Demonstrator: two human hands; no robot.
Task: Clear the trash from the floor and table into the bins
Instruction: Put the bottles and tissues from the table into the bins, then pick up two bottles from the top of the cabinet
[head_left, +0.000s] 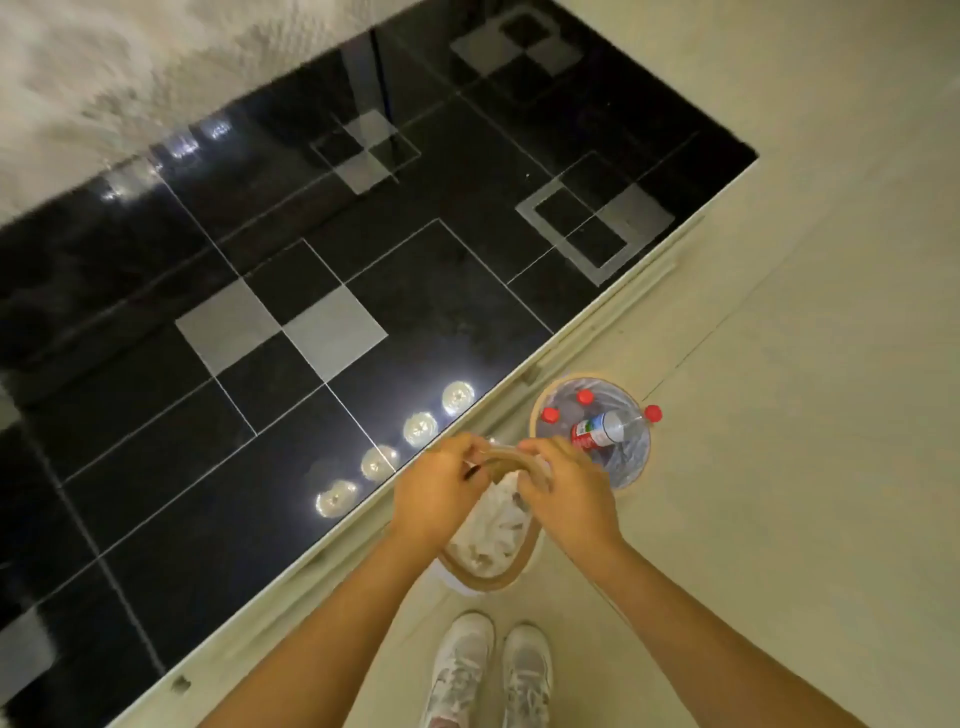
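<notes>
Two round bins with tan rims stand on the floor beside the table's edge. The near bin is filled with crumpled white paper. The far bin has a clear liner and holds plastic bottles with red caps. My left hand and my right hand are side by side over the near bin. The fingers of both pinch its far rim. My hands hide part of that rim, and I cannot tell whether they also hold a liner.
A black glass table with grey squares fills the left and centre, with lamp reflections near its front edge. A shaggy white rug lies beyond it. Beige floor spreads to the right. My white shoes stand just behind the near bin.
</notes>
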